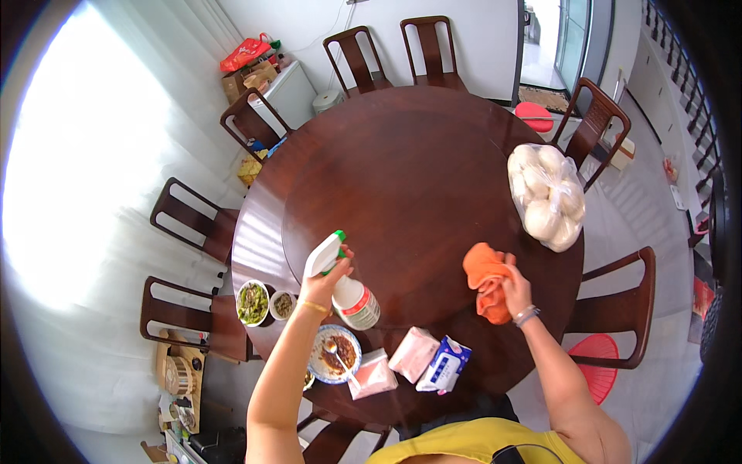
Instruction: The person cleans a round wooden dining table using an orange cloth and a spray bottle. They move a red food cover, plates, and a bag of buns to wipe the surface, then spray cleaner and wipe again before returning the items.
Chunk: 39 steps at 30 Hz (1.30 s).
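My left hand [327, 281] grips the neck and trigger of a white spray bottle [355, 304] with a green nozzle tip, held over the near left of a round dark wooden table [400, 174]. A crumpled orange cloth [488, 281] is bunched in my right hand [515, 288], above the table's right side. Below the bottle is a patterned bowl [313, 371] of brown sauce with a white spoon [342, 358] in it. Two pink tissue packs [374, 380] and a blue and white pack [445, 366] lie between my forearms.
A bowl of greens [253, 303] and a smaller bowl [283, 305] stand at the left edge. A clear bag of white buns [548, 194] sits at the right rim. Wooden chairs [614, 313] surround the table. A red stool [596, 362] stands low at the right.
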Motion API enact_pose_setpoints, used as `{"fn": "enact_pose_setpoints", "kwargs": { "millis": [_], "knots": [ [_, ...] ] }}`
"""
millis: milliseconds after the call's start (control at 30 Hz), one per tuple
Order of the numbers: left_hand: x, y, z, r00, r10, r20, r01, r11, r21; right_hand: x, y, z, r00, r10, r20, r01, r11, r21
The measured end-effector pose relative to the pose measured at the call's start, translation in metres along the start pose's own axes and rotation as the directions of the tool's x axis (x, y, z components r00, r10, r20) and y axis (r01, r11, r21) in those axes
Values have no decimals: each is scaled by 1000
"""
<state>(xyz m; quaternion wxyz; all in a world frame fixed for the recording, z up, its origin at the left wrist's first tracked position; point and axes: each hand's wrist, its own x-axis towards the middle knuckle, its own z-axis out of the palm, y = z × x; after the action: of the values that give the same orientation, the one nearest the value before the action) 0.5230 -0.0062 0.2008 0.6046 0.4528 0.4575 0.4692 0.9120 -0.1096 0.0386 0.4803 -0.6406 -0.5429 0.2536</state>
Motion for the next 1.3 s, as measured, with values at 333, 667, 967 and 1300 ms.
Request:
{"fn": "enact_pose_setpoints", "kwargs": {
  "millis": [333, 667, 967, 1300],
  "knots": [
    [32, -54, 46, 860, 148, -488, 219, 757, 615, -139, -5, -161, 954, 222, -199, -184, 964, 193],
    [31, 29, 60, 743, 318, -589, 122, 801, 586, -157, 26, -208, 946, 187, -263, -148, 976, 162],
    [2, 10, 111, 816, 226, -533, 65, 879, 473, -157, 36, -215, 948, 185, -258, -141, 973, 181],
    [-67, -71, 179, 956, -74, -283, 120, 981, 150, -146, 31, -215, 954, 163, -253, -115, 974, 196]
  ]
}}
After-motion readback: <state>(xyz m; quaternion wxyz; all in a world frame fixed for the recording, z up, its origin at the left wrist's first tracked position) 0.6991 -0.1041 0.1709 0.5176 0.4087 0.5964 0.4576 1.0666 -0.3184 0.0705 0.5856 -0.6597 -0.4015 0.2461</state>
